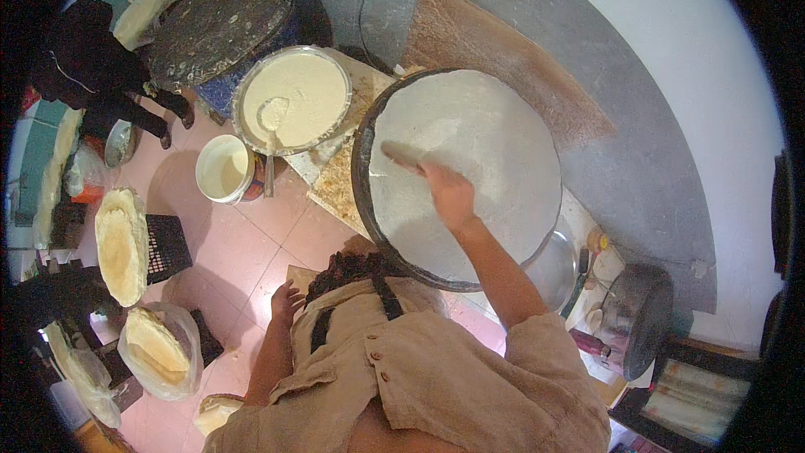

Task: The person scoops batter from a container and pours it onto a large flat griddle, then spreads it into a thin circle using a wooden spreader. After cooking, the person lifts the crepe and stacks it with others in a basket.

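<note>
A thin, pale layer of batter [503, 159] covers nearly the whole top of the big round griddle [363, 169]. My right hand [449, 195] is closed on a flat scraper [402, 153] with a rounded end, which lies low over the left part of the batter layer. The hand covers the scraper's grip end. Down at my left side hangs my left hand [288, 302], holding nothing, its fingers loosely bent and apart. Left of the griddle stands a wide basin of batter [310, 96], with a ladle [270, 147] resting in it and its handle over the rim.
A white bucket [220, 169] stands below the basin. Stacks of thin flatbreads [122, 247] and a bagged stack [159, 348] sit at the left. A large dark-lidded vat [222, 25] and a person in dark clothes [88, 67] are behind. A metal pot [633, 319] stands right.
</note>
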A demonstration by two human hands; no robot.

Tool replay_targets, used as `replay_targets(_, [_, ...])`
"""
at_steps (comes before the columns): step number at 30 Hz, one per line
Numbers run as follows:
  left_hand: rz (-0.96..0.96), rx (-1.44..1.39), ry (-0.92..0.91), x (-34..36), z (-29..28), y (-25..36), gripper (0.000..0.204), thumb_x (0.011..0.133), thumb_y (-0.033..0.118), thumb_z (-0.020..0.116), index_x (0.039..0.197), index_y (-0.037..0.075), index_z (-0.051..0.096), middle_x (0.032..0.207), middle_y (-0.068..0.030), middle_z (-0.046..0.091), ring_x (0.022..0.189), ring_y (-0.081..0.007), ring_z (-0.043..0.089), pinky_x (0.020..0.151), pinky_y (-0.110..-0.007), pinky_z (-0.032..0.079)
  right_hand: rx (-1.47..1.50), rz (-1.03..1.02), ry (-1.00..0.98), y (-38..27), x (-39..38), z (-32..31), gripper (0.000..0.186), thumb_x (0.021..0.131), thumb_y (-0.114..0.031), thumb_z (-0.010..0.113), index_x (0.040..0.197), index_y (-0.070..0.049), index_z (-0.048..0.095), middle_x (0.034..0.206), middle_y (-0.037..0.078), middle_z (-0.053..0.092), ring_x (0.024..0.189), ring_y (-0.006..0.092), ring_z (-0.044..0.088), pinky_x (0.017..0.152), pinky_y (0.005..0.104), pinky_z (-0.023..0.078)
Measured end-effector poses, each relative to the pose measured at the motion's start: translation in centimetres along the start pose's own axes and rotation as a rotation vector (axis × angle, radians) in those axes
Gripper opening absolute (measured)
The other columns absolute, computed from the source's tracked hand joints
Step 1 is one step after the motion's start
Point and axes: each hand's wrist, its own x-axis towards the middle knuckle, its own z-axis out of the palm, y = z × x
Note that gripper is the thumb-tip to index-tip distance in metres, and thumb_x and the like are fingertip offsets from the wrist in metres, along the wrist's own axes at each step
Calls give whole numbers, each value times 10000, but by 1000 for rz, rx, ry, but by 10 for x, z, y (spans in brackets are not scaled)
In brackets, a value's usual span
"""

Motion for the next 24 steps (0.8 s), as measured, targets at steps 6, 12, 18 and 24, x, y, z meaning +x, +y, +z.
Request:
replay_targets(6, [13, 11, 21, -8, 18, 9, 524, 879, 351, 563, 1276, 22, 468, 1111, -192, 520, 896, -297, 579, 775, -430, 520, 152, -189, -197, -30, -34, -25, 326, 808, -70, 521, 1124, -110, 591, 1037, 129, 652, 902, 287, 646, 743, 363, 527])
replay_targets(12, [-4, 14, 57, -20, 4, -1, 498, 893, 354, 539, 1266, 29, 481, 1082, -168, 524, 877, -288, 576, 772, -434, 514, 2, 118, -69, 21, -20, -29, 269, 866, -117, 517, 1124, -115, 597, 931, 122, 654, 809, 286, 638, 660, 391, 508])
replay_targets(18, [-2, -18, 52, -18, -10, -11, 498, 894, 360, 527, 1272, 40, 480, 1084, -160, 519, 893, -287, 569, 780, -444, 506, -258, 282, -16, 85, 12, 1, 258, 886, -147, 518, 1133, -141, 592, 889, 102, 657, 767, 278, 639, 619, 399, 495])
replay_targets(24, [2, 14, 53, -18, -11, -14, 494, 897, 353, 509, 1286, 52, 473, 1144, -185, 508, 937, -299, 565, 802, -450, 504, -36, -52, 32, 14, -41, 13, 349, 828, -71, 516, 1161, -145, 585, 1008, 111, 657, 882, 269, 647, 720, 361, 528])
